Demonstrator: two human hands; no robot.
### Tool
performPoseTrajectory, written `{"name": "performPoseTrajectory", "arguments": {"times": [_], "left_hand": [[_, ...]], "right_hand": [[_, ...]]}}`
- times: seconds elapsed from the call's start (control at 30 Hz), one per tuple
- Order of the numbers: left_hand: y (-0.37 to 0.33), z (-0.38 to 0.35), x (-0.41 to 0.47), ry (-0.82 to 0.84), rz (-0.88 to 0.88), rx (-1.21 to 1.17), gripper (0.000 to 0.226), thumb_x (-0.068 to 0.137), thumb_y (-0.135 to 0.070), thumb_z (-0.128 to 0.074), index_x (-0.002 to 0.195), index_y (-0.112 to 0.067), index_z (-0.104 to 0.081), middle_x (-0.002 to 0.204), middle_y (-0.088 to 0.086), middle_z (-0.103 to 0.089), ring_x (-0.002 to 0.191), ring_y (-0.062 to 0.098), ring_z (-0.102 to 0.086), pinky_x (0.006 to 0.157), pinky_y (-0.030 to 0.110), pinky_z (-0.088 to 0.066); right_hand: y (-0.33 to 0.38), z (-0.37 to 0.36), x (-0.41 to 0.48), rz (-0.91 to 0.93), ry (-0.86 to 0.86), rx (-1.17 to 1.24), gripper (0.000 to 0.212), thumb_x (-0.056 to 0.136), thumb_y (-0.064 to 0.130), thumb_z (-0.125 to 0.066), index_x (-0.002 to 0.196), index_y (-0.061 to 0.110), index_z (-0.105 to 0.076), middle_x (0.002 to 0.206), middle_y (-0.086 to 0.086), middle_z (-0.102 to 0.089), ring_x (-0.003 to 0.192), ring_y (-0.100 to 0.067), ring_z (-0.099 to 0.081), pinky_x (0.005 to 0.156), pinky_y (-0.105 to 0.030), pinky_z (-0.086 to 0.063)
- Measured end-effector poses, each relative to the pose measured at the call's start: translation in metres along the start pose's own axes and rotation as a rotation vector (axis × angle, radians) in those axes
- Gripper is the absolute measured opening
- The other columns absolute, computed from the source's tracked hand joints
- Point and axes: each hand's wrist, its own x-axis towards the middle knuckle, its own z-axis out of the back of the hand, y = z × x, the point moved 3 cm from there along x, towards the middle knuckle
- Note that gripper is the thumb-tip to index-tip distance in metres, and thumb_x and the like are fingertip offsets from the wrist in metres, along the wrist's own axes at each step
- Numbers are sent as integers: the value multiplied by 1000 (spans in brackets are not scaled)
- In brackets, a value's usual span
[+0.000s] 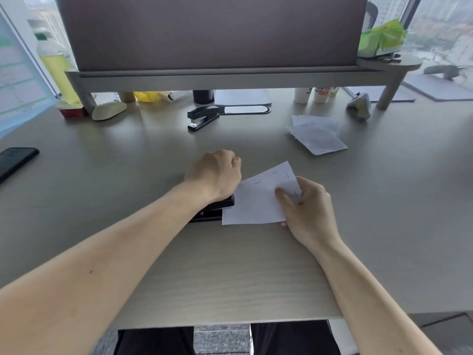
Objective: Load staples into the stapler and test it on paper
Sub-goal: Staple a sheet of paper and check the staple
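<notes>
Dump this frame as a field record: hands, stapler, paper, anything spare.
left hand: curled over the stapler, resting on its top
right hand: pinches the paper at its right side
paper: left edge meets the stapler under the left hand; several staples already in it
second stapler: idle, farther back
stapled sheets: loose pile, far right
phone: far left

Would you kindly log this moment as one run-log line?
phase: test stapling | left hand: presses stapler | right hand: pinches paper at stapler | spare stapler: untouched

Black phone (15, 160), yellow bottle (55, 65), monitor (210, 32).
</notes>
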Motion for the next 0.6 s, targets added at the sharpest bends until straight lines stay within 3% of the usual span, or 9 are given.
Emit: {"name": "performPoseTrajectory", "arguments": {"times": [0.2, 0.4, 0.53, 0.6], "left_hand": [[1, -10, -5, 5, 22, 21, 44, 107, -32, -31, 67, -18, -41, 72, 3, -52, 65, 21, -46, 72, 35, -37], [-1, -10, -5, 7, 20, 12, 43, 107, -30, -32, 67, -17, -42, 71, 2, -52, 68, 25, -47, 71, 35, -37], [0, -8, -4, 9, 23, -12, 43, 106, -29, -32, 66, -17, -43, 71, 2, -52, 70, 27, -49, 68, 35, -35], [0, -8, -5, 8, 23, 2, 43, 106, -29, -32, 67, -17, -43, 72, 3, -52, 68, 24, -48, 68, 35, -35]], "right_hand": [[-4, -2, 2, 32, -3, 4, 23, 93, 12, -60, 80, -7, -60, 71, -27, -65, 57, -37, -64, 37, -14, -39], [-5, -5, 3, 50, -14, -25, 21, 92, 13, -61, 74, 1, -60, 66, -18, -67, 56, -34, -65, 40, -27, -44], [-7, -5, 4, 45, -22, -30, 21, 93, 13, -61, 76, 0, -62, 68, -18, -68, 56, -35, -67, 38, -26, -46], [-7, -6, 4, 43, -22, -34, 20, 93, 14, -61, 76, 4, -64, 68, -15, -69, 54, -31, -67, 39, -31, -50]]}}
